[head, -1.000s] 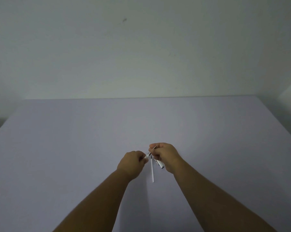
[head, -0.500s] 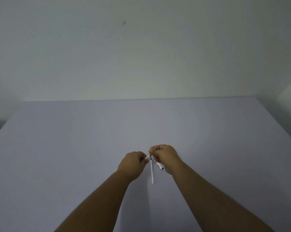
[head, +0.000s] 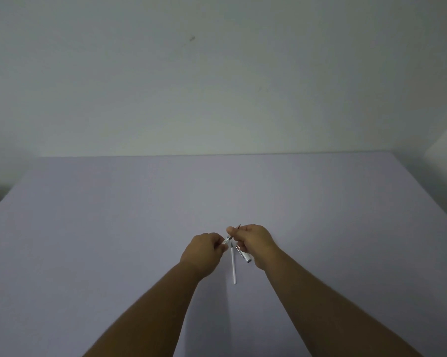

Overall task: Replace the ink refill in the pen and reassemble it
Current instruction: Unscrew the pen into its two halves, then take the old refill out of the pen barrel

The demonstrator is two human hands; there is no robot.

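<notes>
My left hand [head: 204, 249] is closed on a short white and silver pen piece [head: 227, 239], whose end pokes out toward the right. My right hand [head: 254, 243] pinches a thin dark refill [head: 237, 226] that points up and right, with its lower end meeting that pen piece. The same hand also tucks a white pen barrel [head: 245, 255] with a metal clip under its fingers. A second refill [head: 233, 266], a white one with a dark tip, lies on the table between my wrists, pointing away from me.
The table [head: 114, 228] is a plain lilac surface reaching back to a pale wall [head: 217, 86]. Its left edge drops off at the far left, and a white wall corner stands at the right.
Both hands stay together at the same spot. The fingers shift only slightly on the pen parts, and the white refill on the table has not moved.
</notes>
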